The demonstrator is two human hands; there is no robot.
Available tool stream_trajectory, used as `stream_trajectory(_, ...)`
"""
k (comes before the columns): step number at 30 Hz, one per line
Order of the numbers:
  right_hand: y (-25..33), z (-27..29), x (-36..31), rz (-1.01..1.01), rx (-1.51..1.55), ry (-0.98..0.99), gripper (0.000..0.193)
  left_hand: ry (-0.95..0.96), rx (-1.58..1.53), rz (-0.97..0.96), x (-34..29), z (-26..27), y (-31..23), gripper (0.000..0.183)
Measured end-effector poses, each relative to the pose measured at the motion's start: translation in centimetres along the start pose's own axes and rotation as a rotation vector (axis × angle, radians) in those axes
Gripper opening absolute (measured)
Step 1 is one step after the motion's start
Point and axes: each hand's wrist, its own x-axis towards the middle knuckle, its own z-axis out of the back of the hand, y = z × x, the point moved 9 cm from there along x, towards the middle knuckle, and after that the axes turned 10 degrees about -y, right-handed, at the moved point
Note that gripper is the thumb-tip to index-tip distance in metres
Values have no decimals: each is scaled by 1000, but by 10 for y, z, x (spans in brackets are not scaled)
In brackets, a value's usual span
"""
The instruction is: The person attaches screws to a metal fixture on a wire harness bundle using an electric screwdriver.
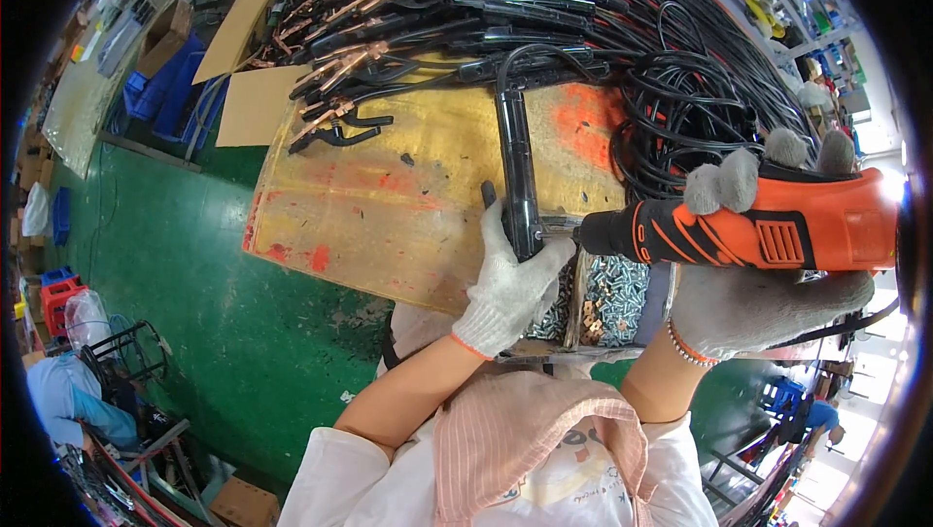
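My left hand (507, 282), in a whitish knit glove, is closed round the lower end of a black tubular handle (518, 153). The handle stands upright in the picture, and a black cable loops from its top. An orange and black electric screwdriver (768, 232) is in my gloved right hand (743, 308), lying level and pointing left. Its bit (559, 228) reaches the side of the handle just above my left fingers; whether it sits in a screw I cannot tell. Below the tool's nose is a divided box of small silvery screws (617, 289), with some copper-coloured pieces (593, 318) among them.
A worn yellow board (389, 196) with red stains covers the bench. Across its far side lie many black cables (680, 99) and handles with copper-coloured jaws (340, 70). A cardboard box (258, 104) and blue bins (165, 89) stand at left. Other people (73, 396) are at the edges.
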Motion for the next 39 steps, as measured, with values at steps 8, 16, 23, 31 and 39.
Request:
stream_trajectory(8,5,-6,-6,94,36,183,64,7,-21,12,-1,0,2,82)
stream_trajectory(16,-8,-1,-10,132,-119,181,52,8,1,85,0,5,-4,75)
stream_trajectory(23,-22,10,-13,110,-253,167,51,65,12,-38,5,8,2,70)
stream_trajectory(31,-30,5,-15,93,-306,-101,26,51,0,57,3,12,-1,69)
stream_trajectory(39,-16,56,-38,185,-295,-256,35,68,-63,81,-1,8,-8,64)
